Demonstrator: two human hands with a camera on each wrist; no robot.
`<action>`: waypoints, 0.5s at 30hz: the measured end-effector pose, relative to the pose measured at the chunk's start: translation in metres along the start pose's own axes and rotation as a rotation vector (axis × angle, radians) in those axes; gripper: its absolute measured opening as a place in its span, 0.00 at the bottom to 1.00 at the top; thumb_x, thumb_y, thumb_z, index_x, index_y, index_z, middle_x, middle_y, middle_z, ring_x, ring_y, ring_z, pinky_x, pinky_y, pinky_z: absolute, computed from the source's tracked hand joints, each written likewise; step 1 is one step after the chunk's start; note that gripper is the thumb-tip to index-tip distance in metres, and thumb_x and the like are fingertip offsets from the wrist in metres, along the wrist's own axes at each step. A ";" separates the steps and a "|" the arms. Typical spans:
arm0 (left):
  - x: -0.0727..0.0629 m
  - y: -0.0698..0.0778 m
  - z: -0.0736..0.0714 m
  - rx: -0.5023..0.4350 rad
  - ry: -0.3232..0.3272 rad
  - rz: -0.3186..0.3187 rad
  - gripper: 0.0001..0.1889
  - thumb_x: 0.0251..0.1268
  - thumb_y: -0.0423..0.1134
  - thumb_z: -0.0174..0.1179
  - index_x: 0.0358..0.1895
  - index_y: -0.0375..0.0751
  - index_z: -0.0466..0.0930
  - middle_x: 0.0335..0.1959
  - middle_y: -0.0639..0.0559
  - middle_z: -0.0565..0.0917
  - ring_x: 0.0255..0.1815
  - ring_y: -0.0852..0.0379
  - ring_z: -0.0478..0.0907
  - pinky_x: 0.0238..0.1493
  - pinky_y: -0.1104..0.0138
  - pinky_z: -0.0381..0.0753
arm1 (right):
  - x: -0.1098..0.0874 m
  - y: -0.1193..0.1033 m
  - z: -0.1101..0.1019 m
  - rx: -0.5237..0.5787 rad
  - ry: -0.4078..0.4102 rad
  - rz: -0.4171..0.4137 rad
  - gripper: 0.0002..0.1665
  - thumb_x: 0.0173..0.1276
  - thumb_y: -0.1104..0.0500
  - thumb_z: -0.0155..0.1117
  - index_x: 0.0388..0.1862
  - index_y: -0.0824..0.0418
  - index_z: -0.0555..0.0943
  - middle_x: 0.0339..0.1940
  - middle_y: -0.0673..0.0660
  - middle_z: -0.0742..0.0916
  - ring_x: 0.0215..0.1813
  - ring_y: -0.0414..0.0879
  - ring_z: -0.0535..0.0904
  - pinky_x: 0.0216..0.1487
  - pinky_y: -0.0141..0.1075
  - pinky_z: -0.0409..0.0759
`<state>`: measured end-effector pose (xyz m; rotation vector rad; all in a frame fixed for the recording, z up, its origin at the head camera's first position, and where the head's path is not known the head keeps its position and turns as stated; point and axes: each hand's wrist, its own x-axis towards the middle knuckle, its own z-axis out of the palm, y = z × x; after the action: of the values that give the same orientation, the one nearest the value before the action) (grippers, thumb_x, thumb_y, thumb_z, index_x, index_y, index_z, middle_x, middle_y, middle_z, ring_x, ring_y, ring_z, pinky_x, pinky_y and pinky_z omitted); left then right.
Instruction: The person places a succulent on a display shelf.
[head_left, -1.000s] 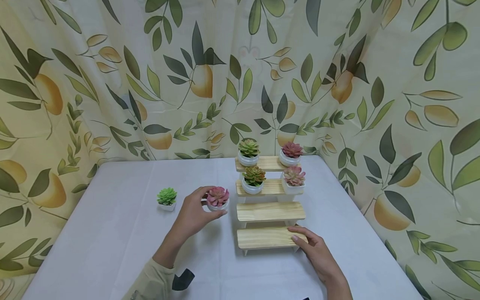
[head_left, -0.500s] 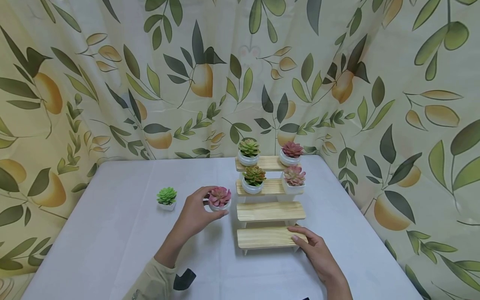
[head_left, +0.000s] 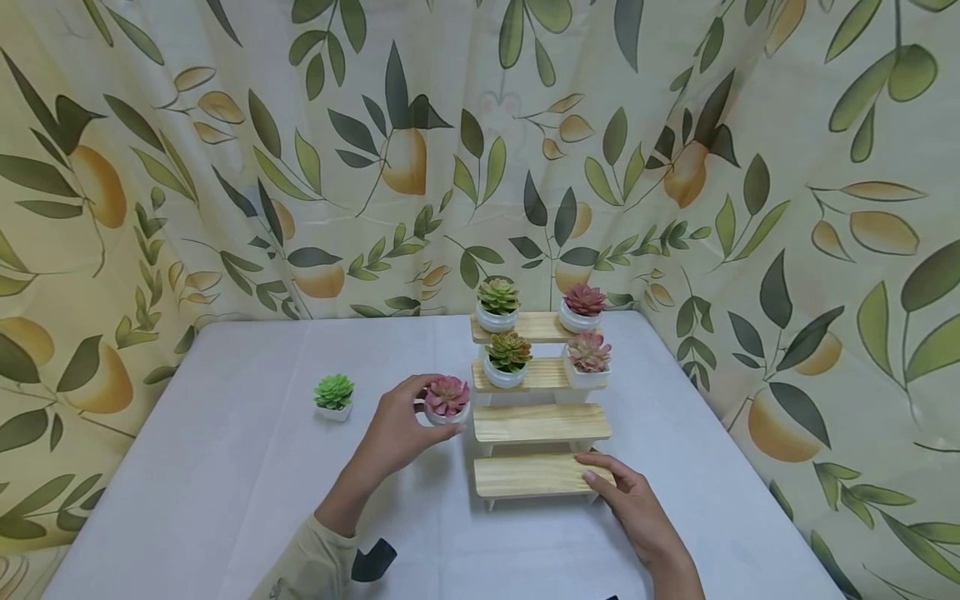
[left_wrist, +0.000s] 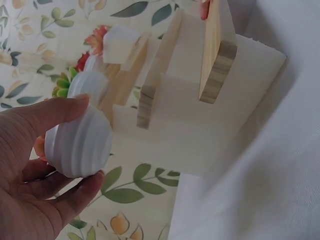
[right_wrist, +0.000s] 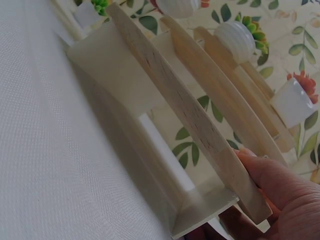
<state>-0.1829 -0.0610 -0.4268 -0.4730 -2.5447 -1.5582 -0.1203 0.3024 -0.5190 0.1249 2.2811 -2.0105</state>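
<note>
My left hand (head_left: 396, 429) grips a small pink succulent (head_left: 447, 396) by its white ribbed pot (left_wrist: 82, 142). It holds the plant above the table, just left of a tiered stand (head_left: 540, 423) with wooden boards and white sides. My right hand (head_left: 637, 512) holds the right end of the lowest board (head_left: 528, 477); in the right wrist view the thumb (right_wrist: 272, 175) lies along that board, the other fingers partly hidden below. The upper two tiers carry a green succulent (head_left: 498, 300), a dark red one (head_left: 583, 304), a green-orange one (head_left: 507, 354) and a pale pink one (head_left: 588, 357).
A bright green succulent (head_left: 333, 396) in a white pot stands on the white tablecloth (head_left: 247, 467), left of my left hand. A patterned curtain (head_left: 420, 167) hangs behind the table and along both sides. A black strap (head_left: 373, 560) sticks out near the left sleeve.
My left hand has moved a little to the right with the pink succulent, closer to the stand. The right hand and the stand have stayed where they were.
</note>
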 end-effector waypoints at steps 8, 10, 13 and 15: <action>0.000 0.002 0.004 0.011 -0.012 0.034 0.35 0.49 0.39 0.84 0.62 0.36 0.80 0.55 0.48 0.83 0.53 0.50 0.80 0.52 0.58 0.85 | -0.001 0.000 0.000 -0.002 0.006 0.003 0.27 0.74 0.54 0.70 0.66 0.67 0.80 0.77 0.62 0.70 0.83 0.59 0.46 0.80 0.59 0.46; 0.000 0.002 0.005 0.010 -0.015 0.037 0.35 0.49 0.39 0.84 0.62 0.37 0.80 0.55 0.48 0.83 0.53 0.50 0.80 0.52 0.57 0.85 | -0.001 0.001 0.000 -0.002 0.004 -0.002 0.27 0.74 0.55 0.69 0.66 0.68 0.80 0.77 0.62 0.70 0.83 0.58 0.46 0.80 0.59 0.46; 0.001 0.003 0.008 0.018 -0.021 0.030 0.35 0.49 0.39 0.84 0.63 0.38 0.80 0.56 0.48 0.83 0.53 0.51 0.80 0.52 0.58 0.85 | 0.000 0.001 0.000 -0.003 0.003 -0.010 0.27 0.74 0.55 0.69 0.65 0.68 0.80 0.76 0.62 0.71 0.83 0.58 0.46 0.80 0.58 0.46; 0.001 0.005 0.009 0.024 -0.028 0.026 0.35 0.49 0.39 0.84 0.63 0.38 0.80 0.56 0.48 0.83 0.53 0.51 0.80 0.52 0.58 0.85 | 0.000 0.001 0.000 -0.002 0.002 -0.012 0.26 0.74 0.55 0.69 0.65 0.68 0.80 0.76 0.62 0.71 0.83 0.58 0.46 0.80 0.58 0.46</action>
<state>-0.1817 -0.0509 -0.4265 -0.5265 -2.5640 -1.5207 -0.1198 0.3023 -0.5200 0.1130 2.2911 -2.0144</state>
